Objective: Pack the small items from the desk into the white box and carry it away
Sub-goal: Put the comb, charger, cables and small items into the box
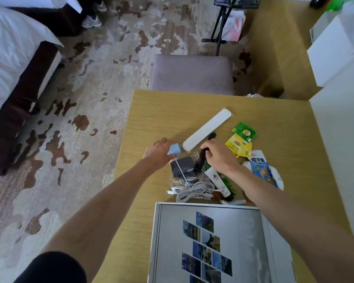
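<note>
My left hand point(158, 153) grips a small light-blue wedge point(173, 150) with a thin white cord hanging from it. My right hand point(219, 155) closes on a black comb point(200, 161) standing over the pile. Under the hands lie a black adapter point(181, 166), coiled white cables point(192, 190), a white tube point(218, 181), a long white flat case point(207, 129), green and yellow tea sachets point(241, 140) and a blue snack packet point(261, 167). The white box point(211, 242), its lid printed with photo tiles, sits shut at the near desk edge.
The yellow desk point(151, 111) meets a white wall or cabinet point(339, 139) on the right. A mauve stool point(192, 73) stands behind it. Patterned carpet and a bed point(12, 58) lie to the left; a black stand point(221, 27) stands beyond.
</note>
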Demonstrator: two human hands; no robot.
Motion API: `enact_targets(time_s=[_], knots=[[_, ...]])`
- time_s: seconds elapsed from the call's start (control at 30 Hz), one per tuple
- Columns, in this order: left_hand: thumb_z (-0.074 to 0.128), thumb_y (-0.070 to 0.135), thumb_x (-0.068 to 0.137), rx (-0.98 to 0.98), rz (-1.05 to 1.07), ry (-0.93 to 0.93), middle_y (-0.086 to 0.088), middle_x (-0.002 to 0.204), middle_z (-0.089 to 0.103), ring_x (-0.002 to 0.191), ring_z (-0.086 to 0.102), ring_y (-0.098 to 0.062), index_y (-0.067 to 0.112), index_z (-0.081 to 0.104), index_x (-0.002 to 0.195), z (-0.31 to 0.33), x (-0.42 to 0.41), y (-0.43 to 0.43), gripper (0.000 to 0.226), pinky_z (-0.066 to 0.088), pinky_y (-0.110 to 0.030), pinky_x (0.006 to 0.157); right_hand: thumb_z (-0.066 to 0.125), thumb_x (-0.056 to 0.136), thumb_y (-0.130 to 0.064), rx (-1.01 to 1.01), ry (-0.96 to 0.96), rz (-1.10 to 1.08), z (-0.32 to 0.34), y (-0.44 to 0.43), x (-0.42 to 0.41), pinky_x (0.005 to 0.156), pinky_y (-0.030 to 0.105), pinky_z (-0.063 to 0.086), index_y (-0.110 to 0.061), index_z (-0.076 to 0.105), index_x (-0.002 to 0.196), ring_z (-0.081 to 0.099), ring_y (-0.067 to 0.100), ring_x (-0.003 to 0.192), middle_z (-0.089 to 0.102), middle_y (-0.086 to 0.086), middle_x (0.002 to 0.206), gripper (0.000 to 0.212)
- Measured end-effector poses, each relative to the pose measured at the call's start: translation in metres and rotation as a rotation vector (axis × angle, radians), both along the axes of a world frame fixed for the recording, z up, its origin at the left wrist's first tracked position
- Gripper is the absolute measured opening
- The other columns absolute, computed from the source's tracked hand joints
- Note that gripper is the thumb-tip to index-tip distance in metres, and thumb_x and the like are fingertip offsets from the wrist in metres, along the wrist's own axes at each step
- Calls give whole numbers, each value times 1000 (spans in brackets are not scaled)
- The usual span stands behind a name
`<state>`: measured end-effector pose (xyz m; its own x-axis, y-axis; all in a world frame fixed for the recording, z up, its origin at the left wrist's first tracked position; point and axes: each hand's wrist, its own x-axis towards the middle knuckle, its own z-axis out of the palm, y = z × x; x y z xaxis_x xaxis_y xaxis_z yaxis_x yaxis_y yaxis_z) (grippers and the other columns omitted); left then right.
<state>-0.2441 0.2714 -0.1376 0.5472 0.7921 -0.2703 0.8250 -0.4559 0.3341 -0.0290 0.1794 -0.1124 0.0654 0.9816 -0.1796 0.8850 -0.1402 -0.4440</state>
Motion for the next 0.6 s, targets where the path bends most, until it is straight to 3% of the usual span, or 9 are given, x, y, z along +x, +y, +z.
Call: enact_targets(time_s=[0.17,0.33,0.43,0.53,0.6], knots=[[65,33,86,-66,213,-351,-7,113,56,90,55,-21,9,53,122,13,-20,-18,45,43,-26,69,54,74,10,-41,-279,383,-7,11,17,86,37,49,-16,58,123,47,20,108,57,0,123,55],[62,42,86,-66,247,-455,2,108,55,89,55,-15,14,54,120,43,-34,-45,45,39,-17,64,53,80,6,31,-372,447,-7,16,17,77,38,47,-15,62,103,45,20,106,63,1,107,33],[62,45,85,-67,240,-535,5,108,55,89,57,-14,18,54,120,69,-39,-65,45,43,-15,64,64,85,-9,125,-308,362,8,14,14,79,39,48,-13,63,100,53,24,101,64,3,100,15],[58,53,82,-88,211,-607,7,111,55,92,58,-11,23,52,119,98,-42,-85,49,52,-22,68,70,86,-18,285,-123,202,39,2,6,67,32,40,-8,64,93,57,25,83,63,5,84,14],[52,60,79,-79,155,-621,12,106,53,86,57,-4,26,50,119,115,-43,-103,52,49,-11,64,67,89,-19,387,48,82,67,-18,-5,58,27,36,-5,64,92,53,18,70,58,1,77,15]])
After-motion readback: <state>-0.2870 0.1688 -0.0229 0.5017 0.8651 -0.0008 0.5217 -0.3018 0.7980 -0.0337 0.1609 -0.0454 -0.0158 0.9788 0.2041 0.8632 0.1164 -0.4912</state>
